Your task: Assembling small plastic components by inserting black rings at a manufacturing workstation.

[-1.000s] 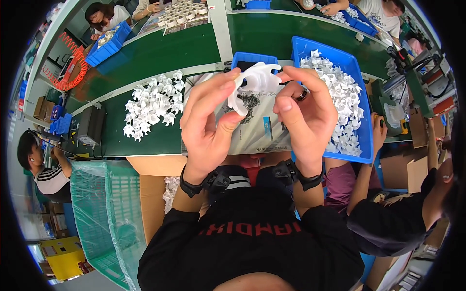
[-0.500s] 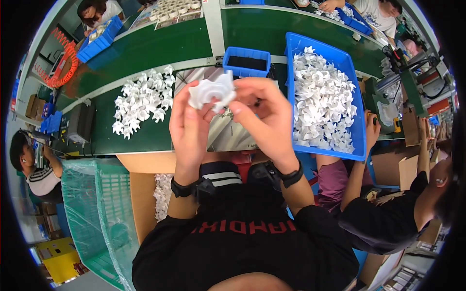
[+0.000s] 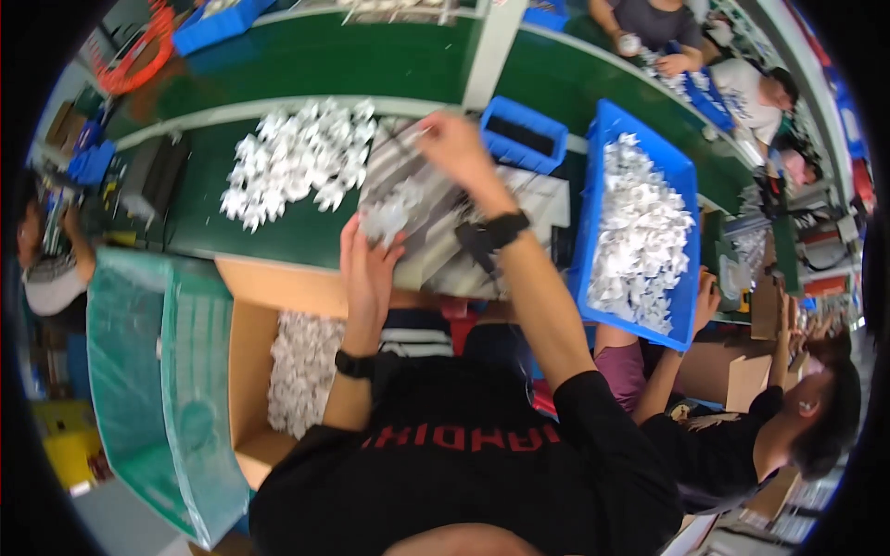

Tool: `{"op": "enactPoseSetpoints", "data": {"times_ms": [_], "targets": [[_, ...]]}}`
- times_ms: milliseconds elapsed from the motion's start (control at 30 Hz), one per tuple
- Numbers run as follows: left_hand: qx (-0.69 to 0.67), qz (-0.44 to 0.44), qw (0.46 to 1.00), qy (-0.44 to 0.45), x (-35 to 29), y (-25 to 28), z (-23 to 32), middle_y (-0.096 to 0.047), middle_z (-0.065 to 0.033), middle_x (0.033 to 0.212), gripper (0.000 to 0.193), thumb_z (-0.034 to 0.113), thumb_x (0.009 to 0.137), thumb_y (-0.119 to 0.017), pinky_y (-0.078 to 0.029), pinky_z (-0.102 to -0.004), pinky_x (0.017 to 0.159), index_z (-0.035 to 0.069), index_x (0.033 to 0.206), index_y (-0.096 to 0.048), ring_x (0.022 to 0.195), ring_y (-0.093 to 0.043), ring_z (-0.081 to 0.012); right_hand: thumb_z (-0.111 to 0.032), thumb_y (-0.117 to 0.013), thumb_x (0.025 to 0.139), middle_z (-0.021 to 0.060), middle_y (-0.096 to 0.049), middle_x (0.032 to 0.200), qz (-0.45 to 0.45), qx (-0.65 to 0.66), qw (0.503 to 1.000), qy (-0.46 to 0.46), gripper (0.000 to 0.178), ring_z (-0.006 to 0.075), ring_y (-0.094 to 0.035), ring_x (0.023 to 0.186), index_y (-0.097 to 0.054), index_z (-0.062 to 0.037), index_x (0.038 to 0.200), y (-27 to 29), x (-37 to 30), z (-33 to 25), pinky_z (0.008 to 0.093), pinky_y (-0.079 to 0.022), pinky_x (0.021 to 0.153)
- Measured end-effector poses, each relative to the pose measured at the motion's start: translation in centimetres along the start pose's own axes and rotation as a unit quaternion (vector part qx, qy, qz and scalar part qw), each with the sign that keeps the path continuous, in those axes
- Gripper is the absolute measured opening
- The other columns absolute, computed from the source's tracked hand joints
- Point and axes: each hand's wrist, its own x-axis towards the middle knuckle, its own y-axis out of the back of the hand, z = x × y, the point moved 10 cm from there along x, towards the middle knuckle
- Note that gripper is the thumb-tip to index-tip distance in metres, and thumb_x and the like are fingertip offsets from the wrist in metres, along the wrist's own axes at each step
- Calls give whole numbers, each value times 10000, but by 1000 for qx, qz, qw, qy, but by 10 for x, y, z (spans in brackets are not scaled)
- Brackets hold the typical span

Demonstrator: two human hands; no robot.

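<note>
My left hand (image 3: 369, 269) holds a white star-shaped plastic part (image 3: 386, 221) at its fingertips, low over the near side of the grey-and-white printed sheet (image 3: 431, 259). Reaching farther forward, my right hand (image 3: 456, 153) is above the far edge of the sheet, its fingers drawn together. Blur hides whether anything small sits between those fingertips. A heap of similar white parts (image 3: 297, 162) lies on the green table to the left of the sheet. Right of my right hand stands a small blue bin (image 3: 526, 132) with a dark inside.
A large blue tray (image 3: 582, 269) full of white parts stands at the right, beside a co-worker (image 3: 732, 426). Below the table edge are a cardboard box (image 3: 252, 371) with more white parts and a green plastic-lined crate (image 3: 134, 371). Other people sit across the far bench.
My hands have separated. The right hand has let go of the white part and reached forward; the left hand keeps it and has come down nearer the table edge. The whole view has shifted.
</note>
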Motion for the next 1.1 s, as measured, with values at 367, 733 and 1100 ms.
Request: {"op": "enactPoseSetpoints", "data": {"times_ms": [367, 733, 1100], "targets": [[-9, 3, 1000, -8, -6, 8, -3, -487, -101, 1254, 417, 329, 974, -459, -459, -360, 857, 110, 1321, -383, 1023, -534, -238, -172, -629, 720, 240, -647, 970, -192, -240, 951, -37, 461, 403, -630, 912, -525, -15, 1141, -77, 30, 17, 476, -502, 770], [-10, -42, 997, 64, 6, -15, -15, -505, -118, 1222, 366, 249, 985, -435, -443, -339, 807, 101, 1311, -361, 986, -558, -237, -25, -467, 827, 53, -484, 786, 15, 627, 768, -127, 387, 95, -414, 562, -465, -68, 1212, 50, -134, 0, 240, -363, 472], [165, -70, 984, 20, 23, -55, -54, -569, -100, 1103, 393, 76, 927, -534, -477, -299, 795, 128, 1277, -362, 1003, -552, -160, -146, -445, 966, -23, -413, 663, 19, 578, 775, -255, 140, 59, -311, 480, -502, -64, 1064, 13, -198, 49, 200, -276, 439]]}}
